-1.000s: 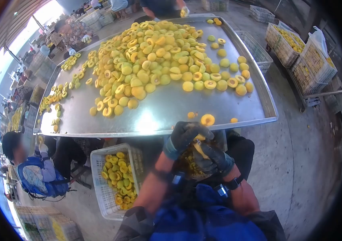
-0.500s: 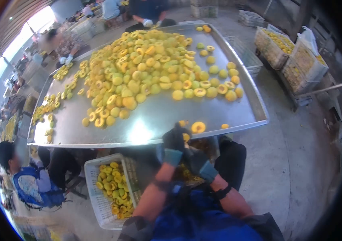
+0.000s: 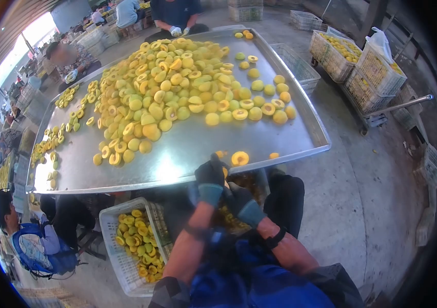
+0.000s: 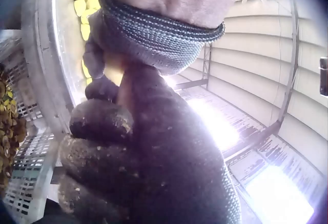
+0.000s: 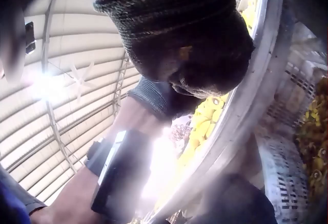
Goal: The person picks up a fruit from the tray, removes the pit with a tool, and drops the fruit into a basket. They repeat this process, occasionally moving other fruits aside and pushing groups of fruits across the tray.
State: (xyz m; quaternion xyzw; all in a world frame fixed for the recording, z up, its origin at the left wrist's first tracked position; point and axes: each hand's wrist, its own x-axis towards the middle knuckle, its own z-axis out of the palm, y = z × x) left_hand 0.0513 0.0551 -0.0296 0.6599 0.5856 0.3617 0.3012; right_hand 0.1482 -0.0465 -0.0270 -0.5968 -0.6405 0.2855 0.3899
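Observation:
Both hands wear dark gloves with grey-green cuffs and meet at the table's near edge. My left hand [image 3: 210,177] grips a yellow peach [image 3: 224,172], mostly covered by the fingers. Close against it, my right hand [image 3: 241,199] has its fingers curled round a slim tan tool [image 3: 227,184]; its working end is hidden. In the left wrist view, the peach [image 4: 114,63] shows as a yellow patch beside the curled fingers [image 4: 95,154] of the right hand. Just beyond the hands, a cut peach half [image 3: 240,158] lies on the metal table [image 3: 187,154].
A large heap of peaches [image 3: 152,87] covers the table's middle. A white crate [image 3: 110,228] of peach halves stands low on the left. Another person [image 3: 28,238] sits at left; others sit beyond the table. Filled crates [image 3: 375,77] stand on a cart at right.
My head view has shifted, so the scene slides left. The hands have closed together, and the tool, plainly visible earlier, is now mostly covered. The person across the table has brought both hands together.

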